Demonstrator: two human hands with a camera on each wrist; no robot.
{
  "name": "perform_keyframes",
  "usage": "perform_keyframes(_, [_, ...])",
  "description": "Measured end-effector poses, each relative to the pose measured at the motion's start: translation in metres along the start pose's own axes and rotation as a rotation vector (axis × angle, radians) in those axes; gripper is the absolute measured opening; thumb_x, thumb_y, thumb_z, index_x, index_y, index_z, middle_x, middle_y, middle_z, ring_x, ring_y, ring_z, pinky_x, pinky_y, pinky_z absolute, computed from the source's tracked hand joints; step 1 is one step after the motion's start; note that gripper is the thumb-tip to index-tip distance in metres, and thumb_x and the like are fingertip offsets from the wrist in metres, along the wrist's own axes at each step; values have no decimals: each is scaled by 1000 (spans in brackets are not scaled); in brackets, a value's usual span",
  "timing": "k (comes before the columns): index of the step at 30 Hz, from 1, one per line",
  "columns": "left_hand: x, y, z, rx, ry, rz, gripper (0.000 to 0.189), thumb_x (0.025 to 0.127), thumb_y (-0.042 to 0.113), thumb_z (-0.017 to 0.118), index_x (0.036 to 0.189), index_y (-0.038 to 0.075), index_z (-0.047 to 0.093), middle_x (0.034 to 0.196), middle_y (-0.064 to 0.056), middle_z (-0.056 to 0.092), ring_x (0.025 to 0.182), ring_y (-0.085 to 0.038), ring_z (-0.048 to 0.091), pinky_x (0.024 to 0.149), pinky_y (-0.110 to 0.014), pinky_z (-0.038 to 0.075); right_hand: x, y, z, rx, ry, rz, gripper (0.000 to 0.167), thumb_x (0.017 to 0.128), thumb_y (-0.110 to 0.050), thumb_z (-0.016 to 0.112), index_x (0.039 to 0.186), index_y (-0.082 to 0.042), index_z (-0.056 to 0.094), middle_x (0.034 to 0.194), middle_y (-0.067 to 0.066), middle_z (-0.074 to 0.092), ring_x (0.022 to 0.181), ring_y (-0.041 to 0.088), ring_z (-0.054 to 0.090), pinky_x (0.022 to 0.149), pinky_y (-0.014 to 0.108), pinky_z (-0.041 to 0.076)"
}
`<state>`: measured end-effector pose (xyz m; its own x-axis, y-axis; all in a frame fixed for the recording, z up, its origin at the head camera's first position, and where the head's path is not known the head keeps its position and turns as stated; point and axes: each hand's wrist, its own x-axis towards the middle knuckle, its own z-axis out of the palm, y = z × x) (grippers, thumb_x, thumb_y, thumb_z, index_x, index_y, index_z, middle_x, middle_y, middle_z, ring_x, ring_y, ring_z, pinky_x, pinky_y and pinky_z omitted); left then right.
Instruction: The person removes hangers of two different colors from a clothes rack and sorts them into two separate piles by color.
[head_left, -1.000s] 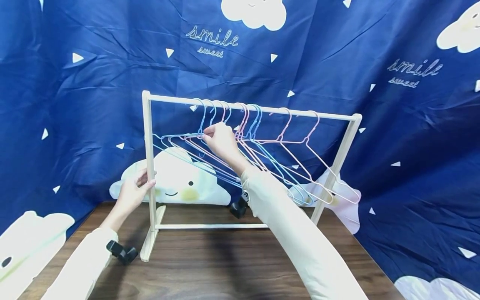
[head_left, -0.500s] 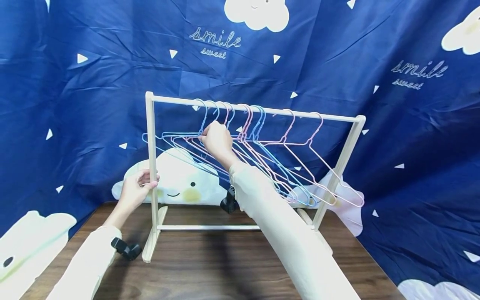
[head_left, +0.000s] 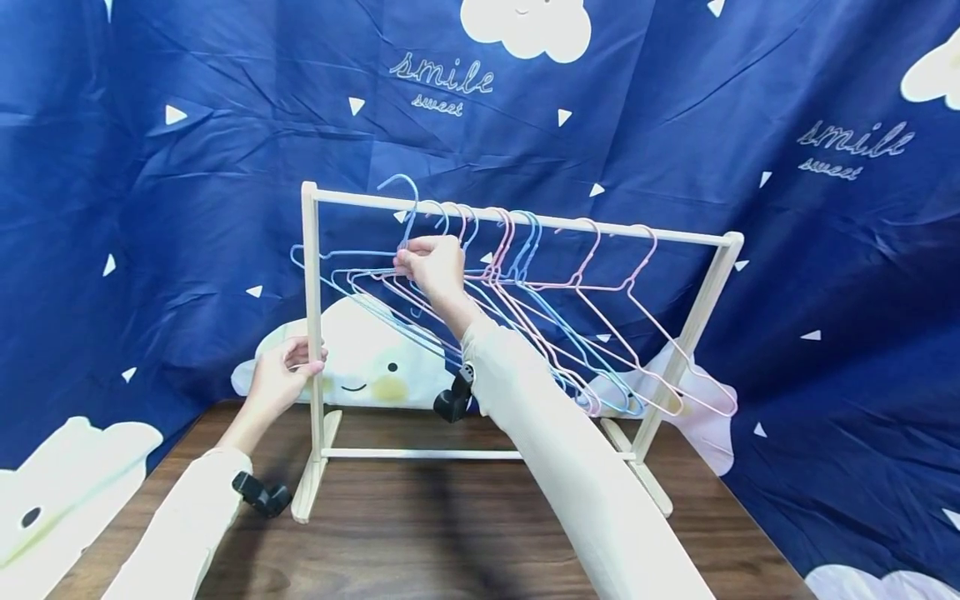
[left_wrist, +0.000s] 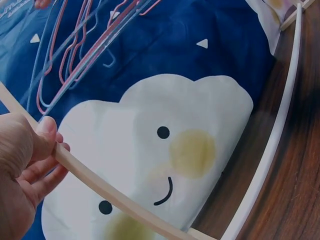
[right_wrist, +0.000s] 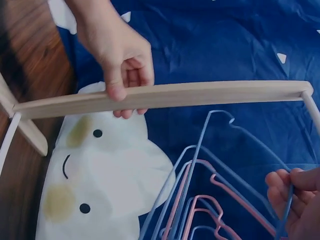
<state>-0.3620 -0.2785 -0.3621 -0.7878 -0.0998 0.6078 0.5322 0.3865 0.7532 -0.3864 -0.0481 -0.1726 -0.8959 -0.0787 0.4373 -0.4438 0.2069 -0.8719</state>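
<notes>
My right hand pinches a blue hanger just below its hook. The hook's curve sits above the wooden rail, with its tip behind the bar. In the right wrist view, thumb and fingers of my right hand close on the hanger's wire. My left hand grips the left upright of the clothes rack, thumb on one side and fingers round the other. Right of the held hanger, several pink and blue hangers hang from the rail, among them a pink hanger. My right hand and forearm hide parts of some hangers.
The rack stands on a dark wooden table, with a low crossbar between its feet. A blue cloth with white clouds and triangles hangs close behind. A small black wrist camera sits on my left sleeve.
The blue hanger in my right hand has risen, and its hook has come up above the rail. My left hand stays on the upright. The view has shifted slightly.
</notes>
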Motion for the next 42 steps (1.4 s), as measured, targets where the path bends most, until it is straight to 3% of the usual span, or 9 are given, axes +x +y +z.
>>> perform_keyframes(5, [3, -2, 1, 3, -6, 4, 33, 90, -8, 69, 122, -15, 62, 112, -35, 70, 86, 12, 63, 76, -4, 50, -1, -9, -7, 201, -15, 40, 20, 93, 0, 71, 110, 8, 73, 95, 21, 78, 84, 23, 79, 77, 29, 62])
perform_keyframes(9, [4, -5, -1, 1, -5, 18, 34, 89, -9, 69, 122, -16, 62, 111, -36, 70, 86, 13, 62, 76, -4, 50, -4, -11, -11, 244, -63, 52, 24, 94, -2, 69, 116, 9, 71, 103, 25, 76, 91, 28, 78, 83, 34, 62])
perform_keyframes(14, [4, -3, -4, 0, -12, 20, 33, 89, -9, 69, 121, -17, 62, 110, -38, 69, 85, 14, 61, 75, -4, 51, -16, -6, -13, 207, -105, 51, 26, 95, -1, 69, 117, 12, 70, 106, 29, 74, 97, 34, 75, 83, 36, 62])
perform_keyframes(20, [5, 1, -7, -1, -19, 18, 34, 89, -10, 69, 121, -17, 62, 111, -39, 68, 84, 15, 62, 74, -5, 51, -35, 6, -15, 123, -135, 55, 22, 94, -1, 69, 112, 11, 72, 101, 28, 75, 90, 33, 77, 77, 33, 62])
perform_keyframes(27, [7, 0, -9, 36, -15, 10, 32, 90, -7, 69, 119, -17, 62, 111, -38, 69, 83, 18, 59, 74, -4, 50, -44, 10, -20, 23, -150, -11, 18, 94, 0, 68, 106, 13, 73, 97, 28, 76, 86, 33, 77, 75, 31, 63])
perform_keyframes(36, [8, -2, -5, 76, -15, 9, 32, 91, -9, 67, 121, -18, 61, 112, -38, 69, 82, 16, 59, 72, -4, 50, -22, -23, -27, 135, -51, -65, 19, 94, 4, 66, 111, 13, 71, 101, 29, 75, 90, 34, 77, 77, 32, 62])
perform_keyframes(42, [5, -1, -1, 52, -22, 9, 32, 91, -8, 68, 121, -17, 62, 111, -37, 69, 83, 16, 60, 73, -4, 50, -18, -29, -28, 193, -55, -11, 20, 97, 2, 63, 113, 14, 67, 104, 29, 74, 92, 33, 77, 76, 29, 62])
